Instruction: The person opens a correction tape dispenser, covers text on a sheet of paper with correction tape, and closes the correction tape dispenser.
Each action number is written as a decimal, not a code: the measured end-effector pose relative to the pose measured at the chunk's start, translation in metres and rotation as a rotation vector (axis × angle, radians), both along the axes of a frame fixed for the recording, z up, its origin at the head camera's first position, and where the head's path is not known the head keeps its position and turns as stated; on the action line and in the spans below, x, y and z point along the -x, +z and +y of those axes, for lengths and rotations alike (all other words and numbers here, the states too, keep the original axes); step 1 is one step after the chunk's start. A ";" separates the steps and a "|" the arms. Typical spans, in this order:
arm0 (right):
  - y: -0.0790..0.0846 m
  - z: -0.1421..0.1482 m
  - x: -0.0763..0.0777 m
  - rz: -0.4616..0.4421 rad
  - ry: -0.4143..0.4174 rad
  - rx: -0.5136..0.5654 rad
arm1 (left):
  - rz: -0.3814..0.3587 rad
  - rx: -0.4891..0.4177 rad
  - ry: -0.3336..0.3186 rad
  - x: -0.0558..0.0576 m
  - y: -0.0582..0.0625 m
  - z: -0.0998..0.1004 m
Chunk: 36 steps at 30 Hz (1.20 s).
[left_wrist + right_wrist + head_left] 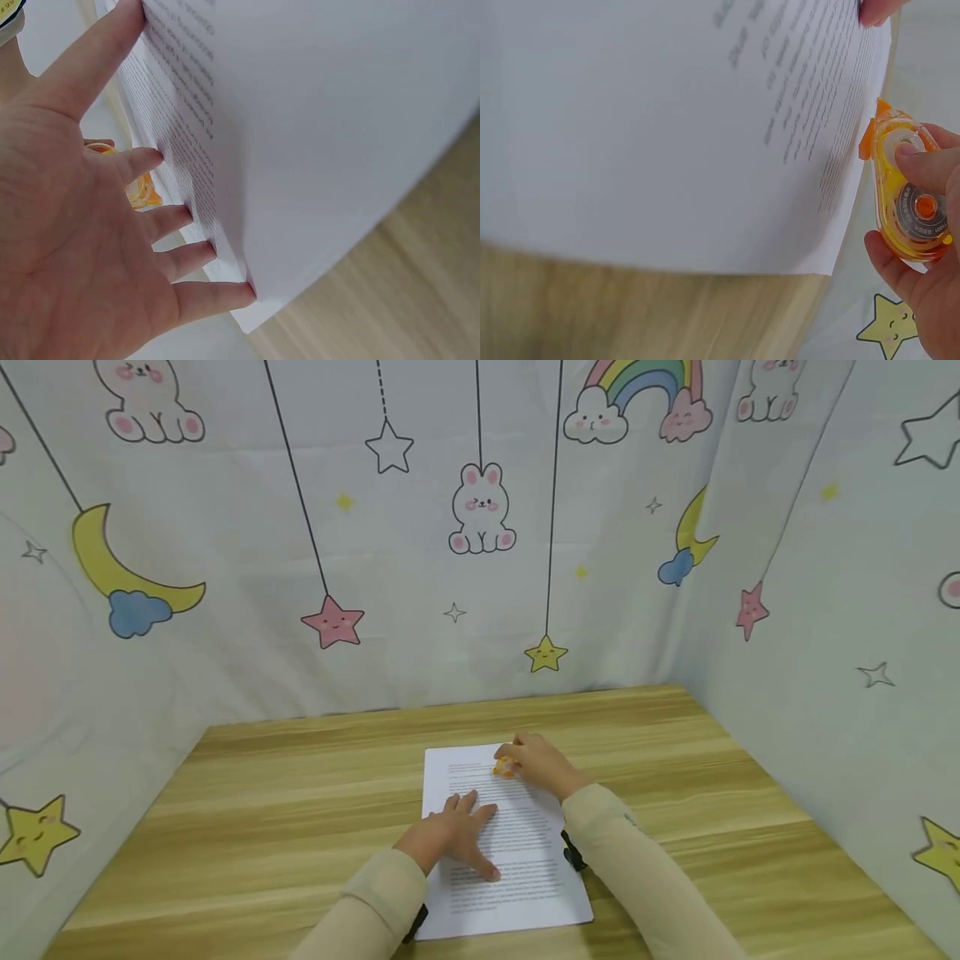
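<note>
A sheet of printed paper (517,893) lies on the wooden table in front of me. My left hand (459,837) is spread on its left middle part, and in the left wrist view the fingertips (238,294) touch the paper. Near the top right of the sheet, my right hand (543,764) holds an orange and clear correction tape (907,191) between thumb and fingers. In the right wrist view the tape's orange tip points toward the printed lines; whether it touches the paper I cannot tell.
The wooden table (300,802) extends on both sides of the sheet. A white cloth (420,668) printed with stars, moons and rabbits hangs behind the table and along its sides. Dark wrist straps (573,852) show at the sleeves.
</note>
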State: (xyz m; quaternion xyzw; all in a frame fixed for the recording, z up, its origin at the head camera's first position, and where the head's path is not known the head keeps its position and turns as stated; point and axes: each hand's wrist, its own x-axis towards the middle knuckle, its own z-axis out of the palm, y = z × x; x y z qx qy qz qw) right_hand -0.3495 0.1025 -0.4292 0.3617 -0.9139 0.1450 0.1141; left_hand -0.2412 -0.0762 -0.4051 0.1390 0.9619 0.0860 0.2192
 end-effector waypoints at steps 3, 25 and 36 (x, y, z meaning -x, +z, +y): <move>0.006 -0.007 -0.004 -0.054 -0.048 -0.020 | 0.001 0.003 -0.004 0.000 0.001 0.000; 0.006 -0.022 -0.004 -0.122 -0.111 -0.081 | 0.003 0.025 0.009 -0.001 0.002 0.001; 0.013 -0.029 -0.006 0.001 -0.076 -0.254 | 0.008 0.049 0.000 0.000 0.003 0.001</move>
